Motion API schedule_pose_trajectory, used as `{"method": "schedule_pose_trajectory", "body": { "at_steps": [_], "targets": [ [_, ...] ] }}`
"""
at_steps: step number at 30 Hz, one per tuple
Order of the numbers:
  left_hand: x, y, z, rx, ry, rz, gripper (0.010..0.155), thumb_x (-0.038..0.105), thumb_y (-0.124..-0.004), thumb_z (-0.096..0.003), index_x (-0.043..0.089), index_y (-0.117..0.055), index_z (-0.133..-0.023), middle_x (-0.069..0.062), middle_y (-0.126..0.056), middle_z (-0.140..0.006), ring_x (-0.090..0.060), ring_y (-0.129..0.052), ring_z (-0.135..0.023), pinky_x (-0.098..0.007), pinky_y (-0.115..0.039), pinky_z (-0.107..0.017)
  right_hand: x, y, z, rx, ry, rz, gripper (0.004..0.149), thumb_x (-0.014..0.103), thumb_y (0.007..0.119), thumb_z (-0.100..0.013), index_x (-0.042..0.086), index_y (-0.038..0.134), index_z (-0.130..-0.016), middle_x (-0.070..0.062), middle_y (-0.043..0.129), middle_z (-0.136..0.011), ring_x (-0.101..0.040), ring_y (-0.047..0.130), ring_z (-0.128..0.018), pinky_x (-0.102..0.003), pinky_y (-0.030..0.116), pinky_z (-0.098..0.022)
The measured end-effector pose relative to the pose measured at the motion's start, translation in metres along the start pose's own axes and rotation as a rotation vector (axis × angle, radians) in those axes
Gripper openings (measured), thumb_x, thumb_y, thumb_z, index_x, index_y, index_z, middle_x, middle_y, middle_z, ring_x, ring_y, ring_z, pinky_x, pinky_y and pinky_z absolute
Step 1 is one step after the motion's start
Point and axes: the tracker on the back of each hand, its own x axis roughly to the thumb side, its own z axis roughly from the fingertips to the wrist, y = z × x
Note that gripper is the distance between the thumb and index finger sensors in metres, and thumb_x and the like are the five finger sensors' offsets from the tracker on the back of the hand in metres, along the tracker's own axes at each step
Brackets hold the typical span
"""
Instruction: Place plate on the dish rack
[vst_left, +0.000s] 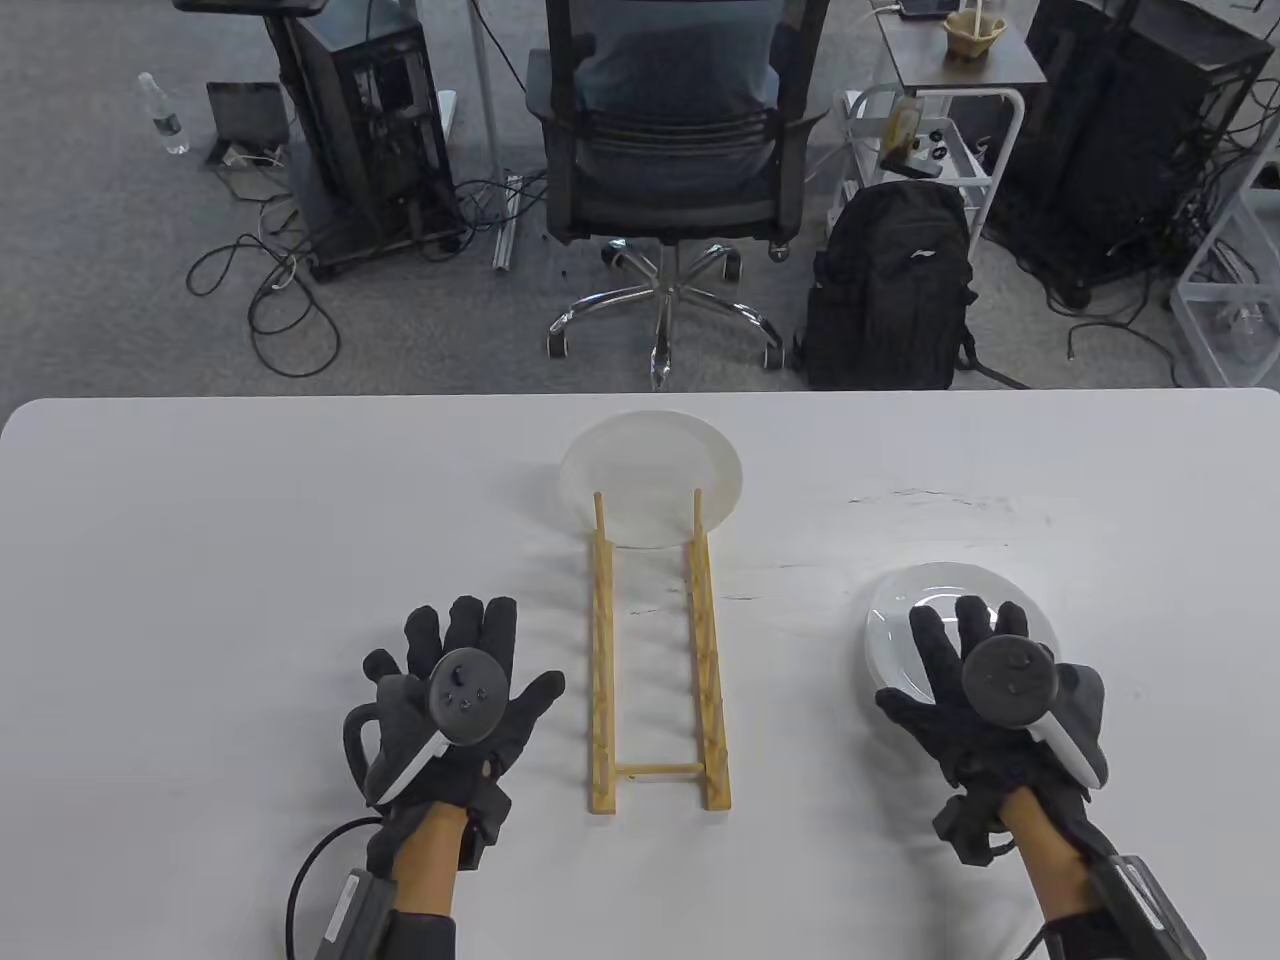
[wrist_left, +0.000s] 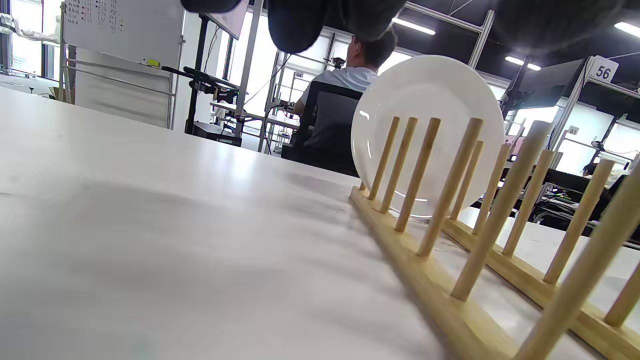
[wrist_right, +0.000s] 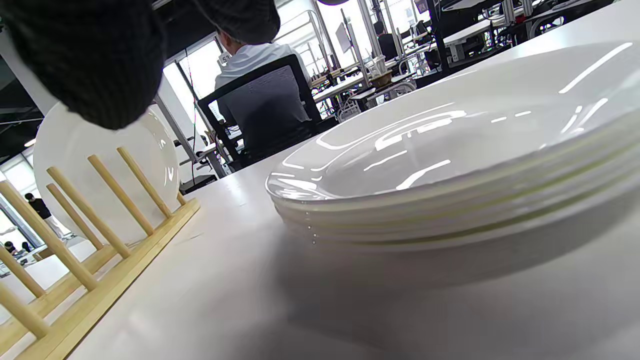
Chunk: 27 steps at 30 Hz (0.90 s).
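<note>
One plate (vst_left: 650, 480): upright in the dish rack (vst_left: 655, 680), far end.
Stack of plates (vst_left: 900, 620): right; my right hand (vst_left: 985, 700) over it, fingers spread.
My left hand (vst_left: 455, 700): fingers spread, holding nothing.

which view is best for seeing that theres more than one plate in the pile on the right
The right wrist view: it looks at the stack of plates side-on, so several layered rims show. The table view looks down, showing one white disc partly under the right hand. The left wrist view does not show the stack.

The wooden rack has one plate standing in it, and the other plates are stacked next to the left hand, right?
Not quite. The rack does hold one standing plate, but the stack of plates lies under the right hand, not the left hand. The table view shows it.
</note>
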Motion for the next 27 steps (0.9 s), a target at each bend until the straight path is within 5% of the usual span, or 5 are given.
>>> {"method": "schedule_pose_trajectory", "body": {
  "at_steps": [27],
  "targets": [
    [0.0088,-0.0075,-0.0029,-0.063,-0.018,0.008,0.086,0.068,-0.062,-0.0487,0.026,-0.034,-0.118,-0.014,-0.036,-0.124,-0.060,-0.026,-0.111,-0.083,-0.022,-0.066,0.0050,0.0038,0.0000,0.089,-0.004,-0.014,0.081,0.049,0.072,-0.048,0.020,0.030,-0.111,-0.018,0.002,-0.114,-0.052,-0.010,-0.096,-0.073,0.002,-0.065]
  ]
}}
